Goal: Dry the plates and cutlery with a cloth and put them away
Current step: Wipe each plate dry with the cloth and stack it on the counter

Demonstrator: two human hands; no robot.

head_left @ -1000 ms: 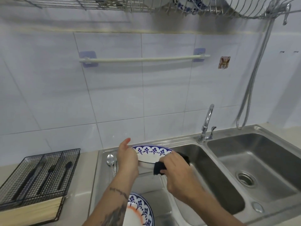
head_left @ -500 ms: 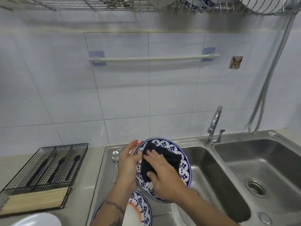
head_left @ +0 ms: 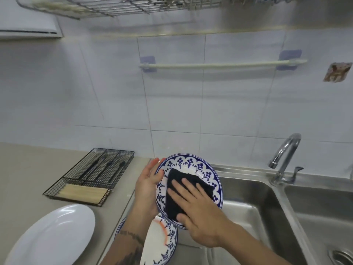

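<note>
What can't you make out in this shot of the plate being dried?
Head view:
Plate middle: covered by the cloth and right hand.
Lower plates: behind the left forearm, cut by the bottom edge.
Rack overhead: blurred, cut by the top edge.
Cutlery in the basket: too small to tell apart.

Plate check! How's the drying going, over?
Left hand holds plate by its rim. Right hand presses cloth flat on its face. Other plates lie below, nothing blocking.
</note>
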